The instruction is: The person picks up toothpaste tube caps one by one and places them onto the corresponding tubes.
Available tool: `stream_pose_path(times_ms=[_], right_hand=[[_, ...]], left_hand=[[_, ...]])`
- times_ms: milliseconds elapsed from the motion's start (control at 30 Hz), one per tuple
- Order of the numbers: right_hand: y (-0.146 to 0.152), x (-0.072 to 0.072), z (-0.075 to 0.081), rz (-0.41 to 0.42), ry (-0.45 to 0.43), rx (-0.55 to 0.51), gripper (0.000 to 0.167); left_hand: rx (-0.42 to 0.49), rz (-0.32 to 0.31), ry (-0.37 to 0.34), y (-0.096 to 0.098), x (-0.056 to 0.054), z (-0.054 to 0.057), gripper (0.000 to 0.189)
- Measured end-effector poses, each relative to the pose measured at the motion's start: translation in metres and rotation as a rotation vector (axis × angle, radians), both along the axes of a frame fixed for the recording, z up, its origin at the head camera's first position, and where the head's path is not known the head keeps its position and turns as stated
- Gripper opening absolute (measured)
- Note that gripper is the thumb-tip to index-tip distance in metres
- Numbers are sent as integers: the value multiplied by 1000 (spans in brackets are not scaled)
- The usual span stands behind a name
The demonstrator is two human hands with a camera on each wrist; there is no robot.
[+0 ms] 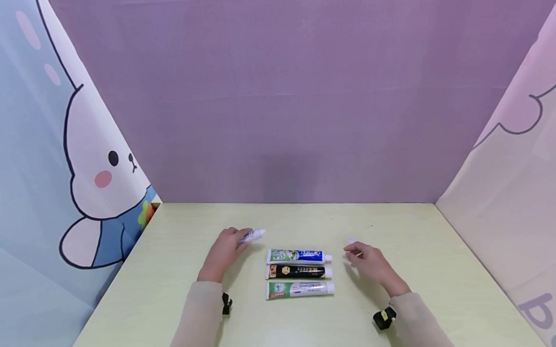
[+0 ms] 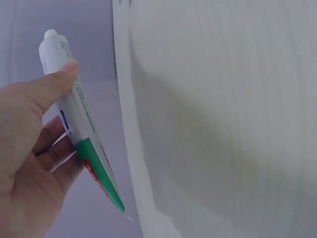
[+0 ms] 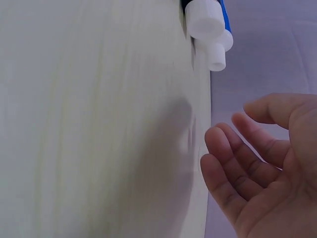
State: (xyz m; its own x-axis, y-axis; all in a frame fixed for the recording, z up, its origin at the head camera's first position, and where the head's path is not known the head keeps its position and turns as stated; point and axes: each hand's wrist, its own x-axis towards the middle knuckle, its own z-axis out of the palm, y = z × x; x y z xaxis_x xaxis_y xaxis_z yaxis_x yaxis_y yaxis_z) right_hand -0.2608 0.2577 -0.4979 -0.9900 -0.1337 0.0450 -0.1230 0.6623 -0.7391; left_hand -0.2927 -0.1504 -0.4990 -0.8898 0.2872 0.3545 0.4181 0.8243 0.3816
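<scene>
My left hand [image 1: 223,252] pinches a white toothpaste tube [image 2: 81,109] with a green tail end, holding it over the table left of the row. Its thumb lies along one side and the fingers sit behind; the narrow white tip points away from the hand. My right hand [image 3: 257,168] has loosely bent fingers with nothing between them in the right wrist view. It hovers to the right of three toothpaste tubes lying side by side: a blue-and-green tube [image 1: 295,256], a black tube [image 1: 298,271] and a white-and-green tube [image 1: 300,289], their white caps facing right.
The pale wooden table [image 1: 139,304] meets a purple backdrop [image 1: 280,116] at its far edge. Printed curtains flank it, with a rabbit picture [image 1: 102,160] on the left. A small white patch [image 1: 351,240] shows just beyond the right fingers. Each wrist carries a black camera [image 1: 384,318].
</scene>
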Motion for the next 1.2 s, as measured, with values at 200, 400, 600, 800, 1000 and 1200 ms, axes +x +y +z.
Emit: stream_pose_path(times_ms=[200, 400, 600, 800, 1000, 1200], right_hand=[[8, -14, -1, -40, 60, 33, 21], [14, -29, 0, -47, 96, 52, 23], [17, -40, -5, -39, 84, 93, 34], [18, -45, -9, -35, 28, 105, 40], [17, -46, -11, -48, 5, 116, 37], [16, -47, -12, -53, 14, 124, 33]], left_hand=[[5, -11, -21, 9, 5, 5, 39], [22, -2, -37, 14, 11, 4, 40], [63, -18, -77, 19, 15, 3, 41], [100, -57, -136, 25, 18, 5, 41], [143, -79, -203, 30, 21, 5, 42], [142, -87, -195, 31, 21, 6, 42]])
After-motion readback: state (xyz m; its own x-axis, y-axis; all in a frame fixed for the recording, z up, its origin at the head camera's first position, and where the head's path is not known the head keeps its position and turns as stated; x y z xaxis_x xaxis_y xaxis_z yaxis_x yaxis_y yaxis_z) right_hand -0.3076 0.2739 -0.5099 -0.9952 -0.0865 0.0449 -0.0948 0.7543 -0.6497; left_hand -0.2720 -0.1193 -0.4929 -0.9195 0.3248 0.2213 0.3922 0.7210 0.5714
